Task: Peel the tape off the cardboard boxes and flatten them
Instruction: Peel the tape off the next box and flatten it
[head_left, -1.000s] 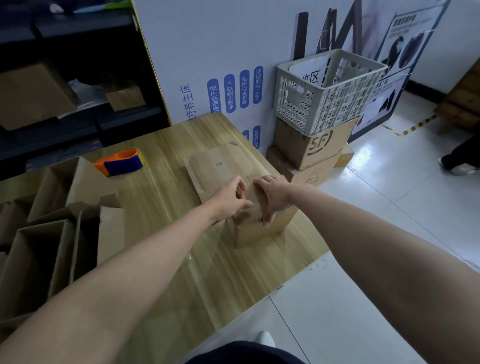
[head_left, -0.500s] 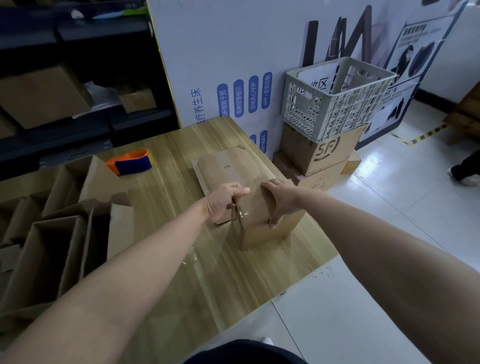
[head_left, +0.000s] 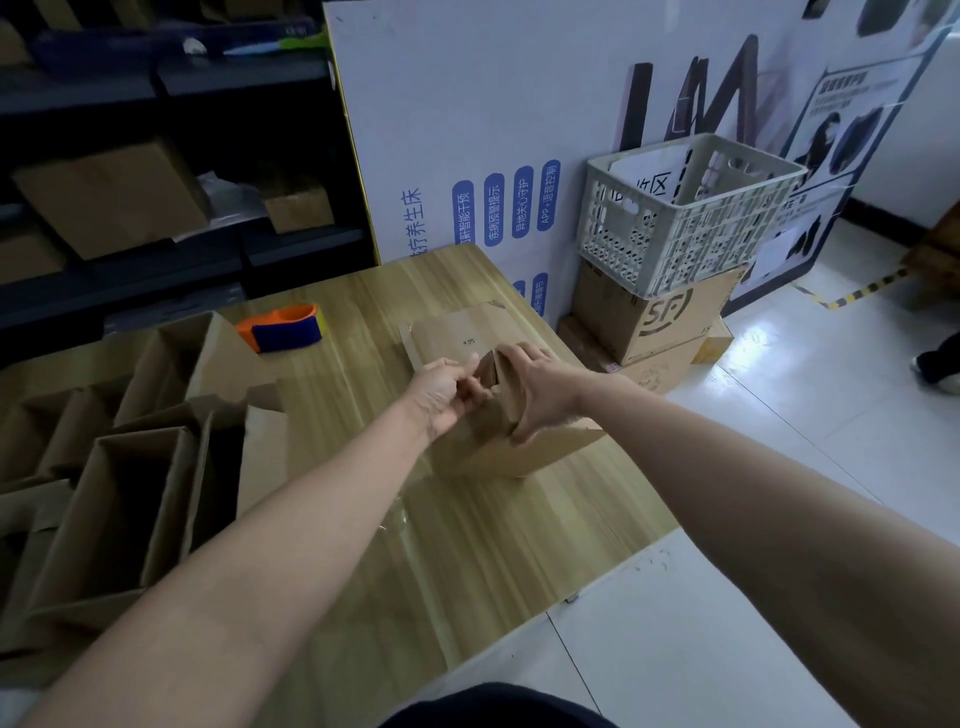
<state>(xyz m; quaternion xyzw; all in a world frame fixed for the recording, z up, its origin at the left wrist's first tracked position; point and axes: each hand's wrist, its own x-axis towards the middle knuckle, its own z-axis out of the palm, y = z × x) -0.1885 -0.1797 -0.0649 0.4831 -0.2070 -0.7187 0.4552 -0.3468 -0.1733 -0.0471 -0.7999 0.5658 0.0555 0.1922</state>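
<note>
Left grip (head_left: 444, 395) and right grip (head_left: 545, 397) tight on plain brown cardboard box (head_left: 498, 457), top flaps ajar.

I count one left hand (head_left: 447, 397), one right hand (head_left: 545, 397), one brown cardboard box (head_left: 519, 452) between them, one flattened cardboard sheet (head_left: 452, 332), one orange-and-blue tape dispenser (head_left: 283, 327), one grey plastic crate (head_left: 685, 213).

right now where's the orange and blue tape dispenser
In the head view the tape dispenser lies far back on the wooden table, left of the flattened box, just beyond the open cardboard boxes.
</note>
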